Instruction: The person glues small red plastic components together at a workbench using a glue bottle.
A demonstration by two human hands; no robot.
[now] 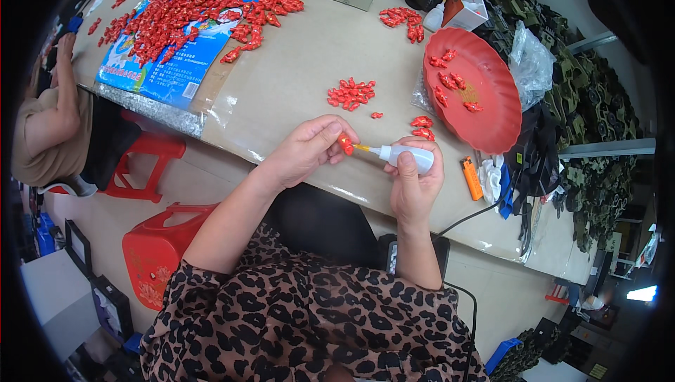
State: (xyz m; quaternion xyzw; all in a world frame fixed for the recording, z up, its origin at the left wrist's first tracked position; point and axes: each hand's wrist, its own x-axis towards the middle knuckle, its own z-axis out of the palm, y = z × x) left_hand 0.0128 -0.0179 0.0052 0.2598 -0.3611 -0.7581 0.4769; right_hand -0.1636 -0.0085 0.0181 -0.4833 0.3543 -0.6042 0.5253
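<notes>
Head view: above the near edge of the counter [295,66], a small red piece with a yellow patch [345,144] is held by the left hand [309,146], pinched narrowly between thumb and fingers. It is presumably gripped by the fingertips so that its right side is left exposed. A white squeeze bottle [415,159] is wrapped by the right hand [415,185], the thumb laid along its near side; by this grip, it seems, the body can be pressed while the nozzle is aimed. The yellowish nozzle [364,148] is pointed left at the piece, and whether contact is made cannot be told.

Just beyond the hands, a small pile of red pieces [351,94] is gathered, with one loose piece [377,115] to its right, probably set there for easy reach. A few more red figures [422,127] are laid just beyond the right hand. Farther right, several are spread apart in a scalloped red dish [500,118], perhaps so that they do not touch. At the far left, a large heap [183,16] is spread over a blue printed sheet [158,87], likely as bulk stock kept off the working area. An orange lighter [471,179] is placed to the right.
</notes>
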